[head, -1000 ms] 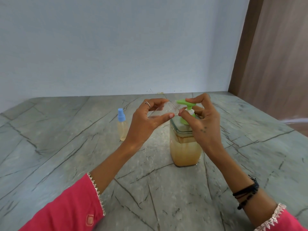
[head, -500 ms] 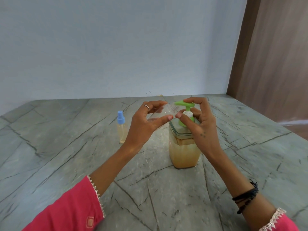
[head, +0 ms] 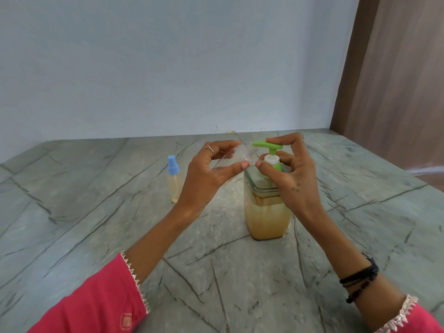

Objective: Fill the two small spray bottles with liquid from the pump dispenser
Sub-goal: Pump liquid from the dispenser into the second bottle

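Observation:
A square clear pump dispenser (head: 266,212) holding yellowish liquid stands on the marble counter, topped by a green pump head (head: 266,145). My right hand (head: 293,179) has its index finger on top of the pump head, while thumb and other fingers curl round the white and green collar. My left hand (head: 206,174) grips a clear, uncapped small spray bottle (head: 240,155), tilted with its threaded neck against the green nozzle. It looks empty. A second small bottle (head: 173,180) with a blue spray cap and pale liquid inside stands upright to the left.
The grey veined marble counter (head: 96,212) runs back to a pale blue wall. A brown wooden panel (head: 396,80) closes off the right side. Pink sleeves cover both forearms, and black bands circle my right wrist.
The pump head sits a little higher than a second ago. Both hands keep the same hold, with the clear bottle still at the nozzle. My view has shifted slightly.

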{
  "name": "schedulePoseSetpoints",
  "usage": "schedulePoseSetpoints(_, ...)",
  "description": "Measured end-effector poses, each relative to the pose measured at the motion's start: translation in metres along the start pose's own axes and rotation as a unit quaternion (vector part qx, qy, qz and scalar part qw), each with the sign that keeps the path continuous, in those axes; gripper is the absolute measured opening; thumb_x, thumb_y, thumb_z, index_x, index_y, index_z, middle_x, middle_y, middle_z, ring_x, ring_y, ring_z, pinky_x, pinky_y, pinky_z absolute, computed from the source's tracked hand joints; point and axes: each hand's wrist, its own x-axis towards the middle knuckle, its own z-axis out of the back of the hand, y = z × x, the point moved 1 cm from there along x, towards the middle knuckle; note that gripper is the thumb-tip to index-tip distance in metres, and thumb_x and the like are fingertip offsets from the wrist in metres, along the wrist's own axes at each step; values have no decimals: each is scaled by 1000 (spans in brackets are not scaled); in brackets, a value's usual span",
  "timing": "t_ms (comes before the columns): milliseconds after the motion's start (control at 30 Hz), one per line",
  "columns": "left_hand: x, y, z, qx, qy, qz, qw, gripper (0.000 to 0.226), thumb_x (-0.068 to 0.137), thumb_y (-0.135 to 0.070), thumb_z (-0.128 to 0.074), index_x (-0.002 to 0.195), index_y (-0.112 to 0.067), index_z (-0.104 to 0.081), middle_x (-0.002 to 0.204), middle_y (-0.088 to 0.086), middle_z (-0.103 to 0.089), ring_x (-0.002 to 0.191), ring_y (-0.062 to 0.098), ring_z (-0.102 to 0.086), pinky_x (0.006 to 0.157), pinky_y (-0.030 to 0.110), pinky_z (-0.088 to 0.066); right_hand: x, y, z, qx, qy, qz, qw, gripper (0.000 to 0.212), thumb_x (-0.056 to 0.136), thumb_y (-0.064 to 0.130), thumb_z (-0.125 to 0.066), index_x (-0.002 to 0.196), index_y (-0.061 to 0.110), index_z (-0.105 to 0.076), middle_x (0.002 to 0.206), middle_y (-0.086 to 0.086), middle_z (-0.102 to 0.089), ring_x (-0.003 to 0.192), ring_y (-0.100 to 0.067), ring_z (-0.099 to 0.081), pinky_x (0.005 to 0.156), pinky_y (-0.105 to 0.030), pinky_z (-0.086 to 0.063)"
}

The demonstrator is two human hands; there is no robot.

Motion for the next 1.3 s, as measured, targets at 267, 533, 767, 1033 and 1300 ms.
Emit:
schedulePoseSetpoints(267,-1,1,-2,14,6,-6,1000,44,63,-33,-71,104,-23,-61,108,3,-63,95,-6,-58,73,7,-46,2,-1,0,-11,5,-14,1000,34,82,0,-68,89,27,-49,84,15,-72,73,-34,-68,58,-55,-53)
schedulePoseSetpoints(533,0,-2,0,7,1,-8,1000,45,64,-34,-70,106,-22,-61,107,1,-63,96,-4,-58,73,7,-46,-3,-9,1,-53,6,64,997,36,84,16,-67,111,30,-48,108,4,-64,97,-14,-65,81,-36,-55)
schedulePoseSetpoints(767,0,-3,0,2,5,-6,1000,40,63,-35,-70,102,-29,-60,107,-2,-63,97,-4,-58,73,8,-46,-2,-14,0,-130,-28,156,979,39,83,9,-68,119,16,-55,119,15,-47,104,0,-56,83,-14,-48)
schedulePoseSetpoints(1033,-2,-3,-1,5,5,-3,1000,42,63,-34,-71,103,-27,-61,109,2,-63,98,-2,-58,73,7,-46,3,-10,-1,-119,-63,148,980,33,76,2,-73,100,20,-60,102,1,-56,92,2,-60,73,-12,-50)
schedulePoseSetpoints(1300,-4,-1,-2,8,6,9,1000,43,62,-33,-71,103,-23,-62,107,3,-62,94,-8,-58,72,6,-45,7,-8,0,-144,-54,148,977,22,73,-1,-73,84,13,-60,88,-4,-56,78,-17,-61,61,-32,-51)
